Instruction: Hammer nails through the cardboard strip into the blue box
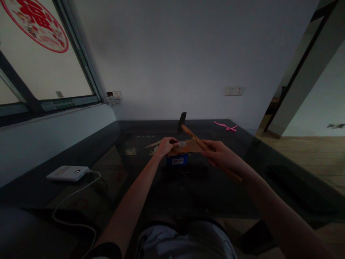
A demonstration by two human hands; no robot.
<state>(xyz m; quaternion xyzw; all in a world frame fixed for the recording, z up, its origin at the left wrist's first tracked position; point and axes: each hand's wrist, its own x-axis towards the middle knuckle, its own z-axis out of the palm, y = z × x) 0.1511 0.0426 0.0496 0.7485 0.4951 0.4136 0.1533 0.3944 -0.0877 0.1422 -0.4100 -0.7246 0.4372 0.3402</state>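
My right hand (219, 154) is wrapped round the wooden handle of a hammer (191, 133). Its dark head is raised above and just beyond my left hand (167, 145). The fingers of that left hand are pinched together at the left part of a brown board (185, 145), and whatever may be between them is too small to make out. The board lies across a round blue tin (176, 160) with a white label, which stands on the dark table. Some thin, pale, nail-like pieces (185, 176) lie on the tabletop in front of the tin.
On the left of the black table (151, 194) lies a white power bank (70, 173) with a white cable (64, 223) trailing towards me. A pink ribbon-like thing (228, 127) is at the back right. A dark flat object (299, 187) rests near the right edge. Behind stands a wall (172, 64).
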